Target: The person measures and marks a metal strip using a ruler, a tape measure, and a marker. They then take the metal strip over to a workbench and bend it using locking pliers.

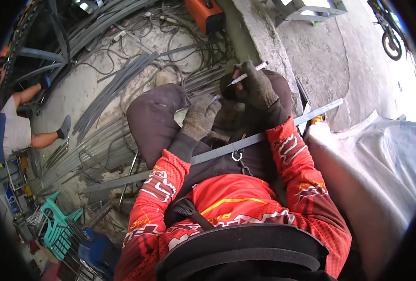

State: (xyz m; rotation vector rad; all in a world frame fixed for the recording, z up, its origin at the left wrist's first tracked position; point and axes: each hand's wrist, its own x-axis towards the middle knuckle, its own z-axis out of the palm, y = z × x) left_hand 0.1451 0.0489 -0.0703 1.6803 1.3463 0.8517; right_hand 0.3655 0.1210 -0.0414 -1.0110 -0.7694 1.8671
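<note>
My right hand (259,88), in a grey knit glove, is closed around a slim white marker pen (248,74) with dark and red parts. The pen slants, its thin tip down to the left. In a matching glove, my left hand (200,118) is curled above my knee. A small pale bluish end (215,98) shows at its fingertips; what it belongs to is hidden. A long flat metal bar (229,148) lies across my lap beneath both forearms, touching neither hand. Between my legs the area is dark and hard to make out.
Long metal bars (116,91) and tangled cables cover the floor ahead, near an orange machine (205,16). A person's legs (44,139) are at the left. A green plastic chair (60,229) stands lower left, and a grey sheet (367,164) drapes at the right.
</note>
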